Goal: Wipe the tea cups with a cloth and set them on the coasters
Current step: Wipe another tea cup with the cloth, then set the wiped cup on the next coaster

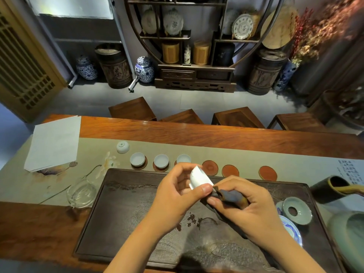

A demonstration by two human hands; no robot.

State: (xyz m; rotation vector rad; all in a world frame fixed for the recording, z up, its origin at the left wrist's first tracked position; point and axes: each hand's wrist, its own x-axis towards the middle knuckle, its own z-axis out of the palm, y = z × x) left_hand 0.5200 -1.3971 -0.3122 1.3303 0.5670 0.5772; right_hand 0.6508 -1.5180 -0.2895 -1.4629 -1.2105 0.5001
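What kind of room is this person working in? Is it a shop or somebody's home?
Most likely a tea room or tea shop, though I cannot rule out a home. A dark tea tray sits on a long wooden table with cups on coasters, and a display shelf behind holds wrapped round cakes and canisters.

left hand: fingers curled, gripping | right hand: fingers curled, gripping

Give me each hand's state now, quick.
Left hand: fingers grip the white tea cup.
Right hand: fingers grip the dark cloth.
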